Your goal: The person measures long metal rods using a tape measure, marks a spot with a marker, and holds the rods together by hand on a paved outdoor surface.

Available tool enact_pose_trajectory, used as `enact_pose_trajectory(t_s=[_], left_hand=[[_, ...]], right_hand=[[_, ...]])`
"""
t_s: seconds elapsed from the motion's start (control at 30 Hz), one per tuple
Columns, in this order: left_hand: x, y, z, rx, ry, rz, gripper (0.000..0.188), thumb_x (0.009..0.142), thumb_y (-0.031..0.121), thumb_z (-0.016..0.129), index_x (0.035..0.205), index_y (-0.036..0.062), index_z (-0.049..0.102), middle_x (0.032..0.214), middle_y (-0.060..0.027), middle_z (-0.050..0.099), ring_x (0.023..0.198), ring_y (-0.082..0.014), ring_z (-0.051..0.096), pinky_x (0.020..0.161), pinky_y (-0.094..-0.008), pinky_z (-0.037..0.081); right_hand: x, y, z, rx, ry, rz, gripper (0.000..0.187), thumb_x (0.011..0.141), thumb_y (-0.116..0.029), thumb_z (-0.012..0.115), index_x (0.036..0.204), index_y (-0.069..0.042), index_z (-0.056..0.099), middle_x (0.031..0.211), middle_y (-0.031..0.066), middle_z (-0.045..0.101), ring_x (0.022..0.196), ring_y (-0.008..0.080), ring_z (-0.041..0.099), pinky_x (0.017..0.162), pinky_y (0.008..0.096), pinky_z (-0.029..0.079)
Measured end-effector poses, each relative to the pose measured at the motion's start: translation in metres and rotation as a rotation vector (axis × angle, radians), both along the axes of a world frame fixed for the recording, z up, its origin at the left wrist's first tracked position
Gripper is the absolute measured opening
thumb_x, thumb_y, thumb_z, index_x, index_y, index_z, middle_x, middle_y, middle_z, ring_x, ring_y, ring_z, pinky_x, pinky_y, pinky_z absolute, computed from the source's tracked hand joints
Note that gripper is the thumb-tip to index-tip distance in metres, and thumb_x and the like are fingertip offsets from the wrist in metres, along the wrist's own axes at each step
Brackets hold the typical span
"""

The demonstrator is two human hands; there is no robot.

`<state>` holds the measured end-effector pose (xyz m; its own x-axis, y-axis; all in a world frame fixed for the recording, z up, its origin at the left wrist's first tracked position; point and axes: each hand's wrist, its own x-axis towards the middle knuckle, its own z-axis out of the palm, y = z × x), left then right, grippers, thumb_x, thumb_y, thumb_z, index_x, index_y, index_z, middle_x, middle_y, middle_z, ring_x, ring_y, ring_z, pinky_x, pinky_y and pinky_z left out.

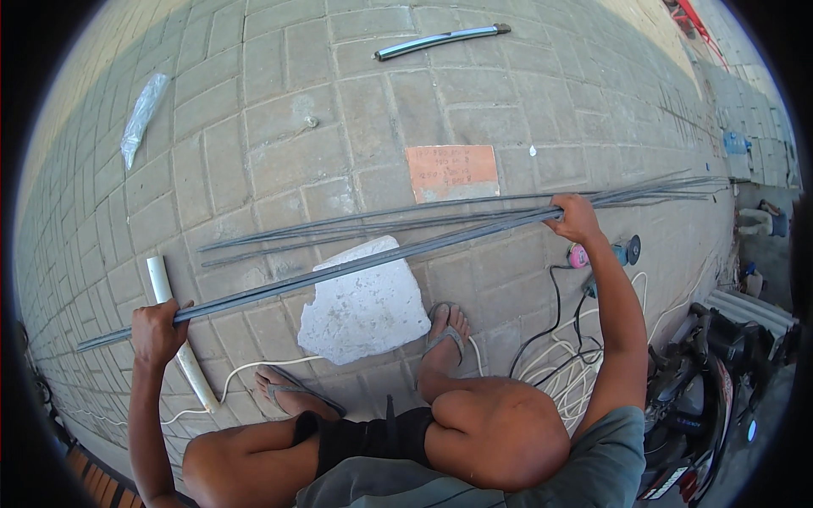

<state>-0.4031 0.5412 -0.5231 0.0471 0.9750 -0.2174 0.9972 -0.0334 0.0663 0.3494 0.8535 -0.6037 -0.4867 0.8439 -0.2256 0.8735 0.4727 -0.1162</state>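
Both my hands grip one bundle of long, thin grey metal rods (381,258), which slants from the lower left up to the right. My left hand (158,333) is wrapped round it near its left end, above a white pipe (203,394). Toward the right, my right hand (577,218) closes round the bundle. Under its middle lies a flat, rough white slab (364,317) in front of my feet. Just beyond, more loose grey rods (296,229) rest on the paving, running nearly alongside. Where the two sets meet past my right hand, I cannot separate them.
At the right are a green angle grinder (627,253), a round pink object (577,256), coiled white cable (542,368) and a motorcycle (703,398). Farther off lie an orange board (453,172), a clear plastic wrapper (144,118) and a shiny blue-and-black strip (440,41).
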Motion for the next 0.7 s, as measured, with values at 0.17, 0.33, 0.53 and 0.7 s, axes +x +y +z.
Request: enact_pose_trajectory(t_s=[0.17, 0.33, 0.53, 0.7], left_hand=[[-0.063, -0.048, -0.035, -0.121, -0.014, 0.093, 0.028, 0.088, 0.023, 0.083, 0.08, 0.0039, 0.064, 0.071, -0.0192, 0.066, 0.066, -0.0414, 0.066, 0.062, -0.0481, 0.052], [-0.165, -0.124, -0.142, -0.36, 0.338, 0.11, 0.043, 0.109, 0.046, 0.046, 0.117, 0.0145, 0.074, 0.105, -0.0161, 0.077, 0.1, -0.037, 0.073, 0.086, -0.0521, 0.057], [-0.331, -0.215, -0.146, -0.227, 0.133, 0.304, 0.041, 0.085, 0.025, 0.08, 0.115, -0.0025, 0.074, 0.104, -0.0275, 0.074, 0.102, -0.0424, 0.069, 0.091, -0.055, 0.054], [-0.17, -0.118, -0.098, 0.034, -0.034, 0.334, 0.037, 0.078, 0.02, 0.086, 0.106, 0.0022, 0.07, 0.1, -0.0197, 0.072, 0.094, -0.0369, 0.069, 0.083, -0.0496, 0.054]], right_hand=[[-0.036, -0.015, -0.011, -0.199, -0.148, 0.042, 0.024, 0.075, -0.028, 0.078, 0.075, -0.006, 0.07, 0.075, 0.0206, 0.069, 0.08, 0.0453, 0.067, 0.074, 0.0559, 0.052], [-0.091, -0.034, 0.014, -0.275, -0.232, 0.15, 0.021, 0.072, -0.027, 0.075, 0.075, -0.006, 0.073, 0.073, 0.023, 0.068, 0.077, 0.047, 0.067, 0.073, 0.0572, 0.053], [-0.18, -0.057, 0.007, -0.42, -0.193, 0.219, 0.028, 0.078, -0.03, 0.071, 0.081, -0.004, 0.076, 0.079, 0.0241, 0.071, 0.084, 0.0458, 0.07, 0.077, 0.0562, 0.055], [-0.244, -0.071, 0.044, -0.529, -0.226, 0.2, 0.028, 0.08, -0.029, 0.07, 0.082, -0.002, 0.078, 0.08, 0.0251, 0.072, 0.083, 0.0461, 0.07, 0.077, 0.0558, 0.056]])
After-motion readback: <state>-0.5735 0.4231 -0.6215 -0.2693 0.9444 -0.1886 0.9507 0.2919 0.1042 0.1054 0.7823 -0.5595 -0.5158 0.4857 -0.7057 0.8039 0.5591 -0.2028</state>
